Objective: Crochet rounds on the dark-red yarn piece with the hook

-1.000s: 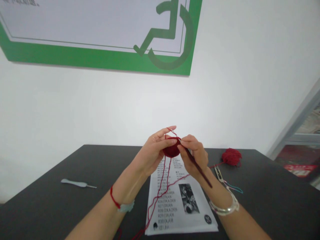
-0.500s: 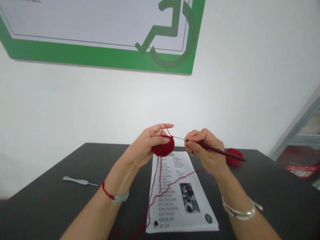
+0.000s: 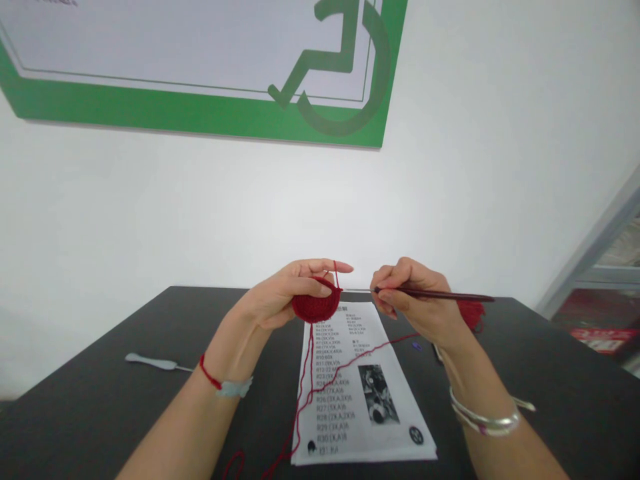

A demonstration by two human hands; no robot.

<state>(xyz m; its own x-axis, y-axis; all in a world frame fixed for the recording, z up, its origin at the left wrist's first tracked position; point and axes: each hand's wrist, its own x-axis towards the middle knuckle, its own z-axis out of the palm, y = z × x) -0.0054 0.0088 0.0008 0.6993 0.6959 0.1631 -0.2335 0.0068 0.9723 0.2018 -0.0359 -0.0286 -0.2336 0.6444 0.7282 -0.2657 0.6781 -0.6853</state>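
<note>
My left hand pinches a small round piece of red crochet between the thumb and the fingers behind it. Red yarn loops over its outstretched index finger and runs down to the edge of the piece. In my right hand is a crochet hook with a dark red-brown handle, gripped like a pen. The hook's thin metal shaft points left and its tip meets the right edge of the crochet. Whether yarn lies in the hook's throat is too small to see.
Printed pattern sheets lie on the black table beneath my hands, with red yarn trailing across. A grey-handled hook rests at left. The red yarn ball is partly behind my right wrist, near a small purple item.
My left hand has shifted slightly down and left with the crochet piece. The hook has swung from sloping to nearly level. My right forearm now hides more of the yarn ball.
</note>
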